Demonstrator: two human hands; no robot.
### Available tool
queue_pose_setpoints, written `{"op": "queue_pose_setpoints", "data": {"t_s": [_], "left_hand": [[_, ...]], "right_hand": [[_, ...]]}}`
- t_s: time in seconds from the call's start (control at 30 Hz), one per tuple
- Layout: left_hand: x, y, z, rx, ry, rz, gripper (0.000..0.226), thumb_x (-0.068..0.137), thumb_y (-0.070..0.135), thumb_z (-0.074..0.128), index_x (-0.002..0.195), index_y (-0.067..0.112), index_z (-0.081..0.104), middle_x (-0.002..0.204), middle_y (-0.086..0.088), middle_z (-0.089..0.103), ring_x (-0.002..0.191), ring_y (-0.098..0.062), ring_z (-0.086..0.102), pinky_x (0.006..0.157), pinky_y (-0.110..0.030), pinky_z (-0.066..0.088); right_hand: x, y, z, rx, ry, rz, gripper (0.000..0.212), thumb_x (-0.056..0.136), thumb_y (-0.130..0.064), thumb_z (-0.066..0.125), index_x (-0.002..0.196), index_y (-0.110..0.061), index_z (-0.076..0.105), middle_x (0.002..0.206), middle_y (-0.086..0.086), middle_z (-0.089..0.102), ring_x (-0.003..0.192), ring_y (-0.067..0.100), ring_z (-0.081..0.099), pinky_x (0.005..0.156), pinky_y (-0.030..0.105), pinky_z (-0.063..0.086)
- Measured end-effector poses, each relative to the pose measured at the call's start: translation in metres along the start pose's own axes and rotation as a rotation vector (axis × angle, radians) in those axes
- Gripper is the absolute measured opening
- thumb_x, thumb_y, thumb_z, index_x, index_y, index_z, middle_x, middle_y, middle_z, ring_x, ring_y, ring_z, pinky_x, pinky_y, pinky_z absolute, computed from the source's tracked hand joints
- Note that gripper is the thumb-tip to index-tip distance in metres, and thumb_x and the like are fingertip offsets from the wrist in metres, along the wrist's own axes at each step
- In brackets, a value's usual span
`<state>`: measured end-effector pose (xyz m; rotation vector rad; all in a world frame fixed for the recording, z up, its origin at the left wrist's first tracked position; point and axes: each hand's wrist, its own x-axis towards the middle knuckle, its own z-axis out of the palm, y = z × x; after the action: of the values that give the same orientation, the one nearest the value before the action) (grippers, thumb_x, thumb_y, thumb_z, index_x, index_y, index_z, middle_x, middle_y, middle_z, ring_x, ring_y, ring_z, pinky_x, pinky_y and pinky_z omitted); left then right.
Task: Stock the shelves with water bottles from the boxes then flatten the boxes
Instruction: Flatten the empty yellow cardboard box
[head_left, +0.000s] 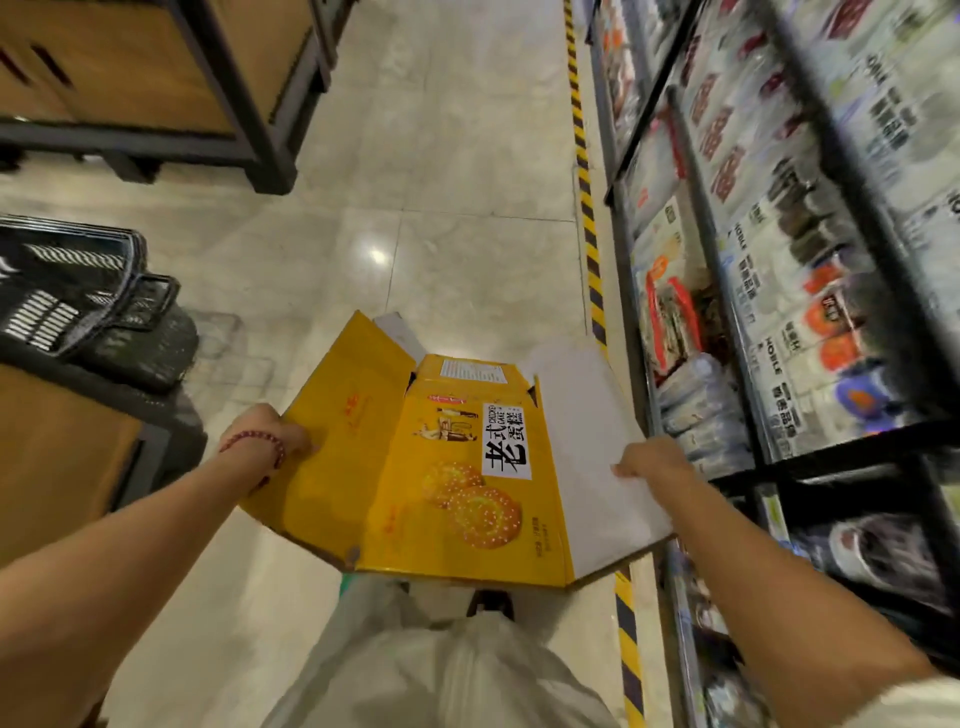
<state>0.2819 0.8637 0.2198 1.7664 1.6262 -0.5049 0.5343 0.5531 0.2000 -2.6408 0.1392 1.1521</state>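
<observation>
Nearest, pale trousers (457, 670) and a dark shoe (491, 605) below the spread carton. Held out over the tiled floor (415, 156): a yellow cake box (441, 478), opened out nearly flat, cookie print facing up, white inner panel on the right. Left hand (275, 436), red bead bracelet (254, 441) at the wrist, fingers curled round the box's left edge. Right hand (652, 460) gripping the white panel's right edge, fingers folded over it. Just beyond the right hand, wrapped water bottles (696, 410) low on the black shelf rack (727, 291). Further left, stacked black shopping baskets (78, 296). Farthest, a wooden display stand (156, 78).
</observation>
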Motion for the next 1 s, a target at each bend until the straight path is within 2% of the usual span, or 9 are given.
{"op": "queue_pose_setpoints", "data": {"t_s": [0.13,0.23,0.3,0.37,0.5,0.6,0.77,0.9,1.0], "left_hand": [[-0.026,0.012,-0.017,-0.015,0.044,0.058,0.05,0.078,0.023,0.075,0.114,-0.003,0.054,0.096,-0.015,0.053,0.081,-0.029,0.05,0.071,-0.039,0.042],[-0.029,0.028,-0.028,-0.072,0.05,0.088,0.044,0.08,0.024,0.074,0.11,0.001,0.053,0.091,-0.014,0.052,0.068,-0.025,0.048,0.069,-0.038,0.041],[-0.021,0.043,-0.034,-0.076,0.071,0.109,0.036,0.081,0.023,0.073,0.101,0.003,0.052,0.077,-0.009,0.049,0.06,-0.021,0.043,0.066,-0.037,0.038],[-0.005,0.058,-0.043,-0.089,0.082,0.111,0.033,0.082,0.023,0.073,0.092,0.004,0.048,0.069,-0.007,0.044,0.058,-0.02,0.041,0.065,-0.037,0.036],[0.042,0.095,-0.074,-0.066,0.084,0.128,0.033,0.076,0.026,0.078,0.071,0.004,0.053,0.068,-0.012,0.055,0.059,-0.025,0.052,0.057,-0.032,0.042],[0.087,0.127,-0.103,-0.095,0.078,0.144,0.033,0.073,0.026,0.08,0.072,0.002,0.057,0.065,-0.013,0.057,0.056,-0.026,0.054,0.053,-0.028,0.041],[0.147,0.178,-0.156,-0.104,0.055,0.143,0.034,0.072,0.028,0.08,0.078,0.003,0.059,0.071,-0.013,0.059,0.06,-0.027,0.055,0.061,-0.031,0.044],[0.187,0.224,-0.196,-0.113,0.068,0.164,0.034,0.075,0.029,0.078,0.074,0.003,0.056,0.069,-0.013,0.059,0.058,-0.026,0.053,0.063,-0.031,0.043],[0.212,0.256,-0.215,-0.118,0.068,0.178,0.034,0.077,0.029,0.076,0.081,0.003,0.055,0.083,-0.016,0.062,0.066,-0.029,0.054,0.07,-0.038,0.046]], "right_hand": [[-0.018,0.002,-0.029,0.073,0.037,-0.023,0.056,0.086,-0.014,0.068,0.129,0.01,0.043,0.13,0.023,0.051,0.116,0.036,0.052,0.092,0.036,0.046],[-0.02,-0.002,-0.044,0.129,0.041,-0.061,0.044,0.086,-0.011,0.065,0.122,0.011,0.051,0.125,0.025,0.055,0.114,0.038,0.054,0.092,0.039,0.047],[-0.014,-0.013,-0.051,0.17,0.058,-0.068,0.042,0.083,-0.009,0.066,0.119,0.01,0.054,0.123,0.025,0.057,0.113,0.038,0.055,0.091,0.039,0.048],[-0.006,-0.034,-0.059,0.162,0.05,-0.032,0.052,0.085,-0.011,0.067,0.128,0.011,0.046,0.126,0.024,0.054,0.115,0.037,0.053,0.092,0.037,0.046],[0.021,-0.091,-0.076,0.153,0.059,-0.026,0.054,0.085,-0.013,0.069,0.128,0.011,0.045,0.125,0.02,0.055,0.113,0.034,0.055,0.081,0.029,0.043],[0.042,-0.141,-0.088,0.144,0.08,-0.036,0.053,0.084,-0.013,0.07,0.126,0.01,0.048,0.125,0.02,0.056,0.112,0.033,0.056,0.084,0.031,0.045],[0.071,-0.218,-0.107,0.245,0.111,-0.039,0.049,0.079,-0.006,0.071,0.12,0.012,0.052,0.114,0.023,0.058,0.1,0.035,0.058,0.082,0.035,0.047],[0.094,-0.269,-0.114,0.349,0.12,-0.029,0.053,0.078,-0.006,0.071,0.123,0.01,0.049,0.121,0.024,0.057,0.104,0.036,0.056,0.088,0.039,0.047],[0.115,-0.299,-0.123,0.403,0.129,-0.014,0.06,0.077,-0.005,0.071,0.13,0.008,0.046,0.128,0.024,0.054,0.111,0.04,0.054,0.096,0.045,0.045]]}}
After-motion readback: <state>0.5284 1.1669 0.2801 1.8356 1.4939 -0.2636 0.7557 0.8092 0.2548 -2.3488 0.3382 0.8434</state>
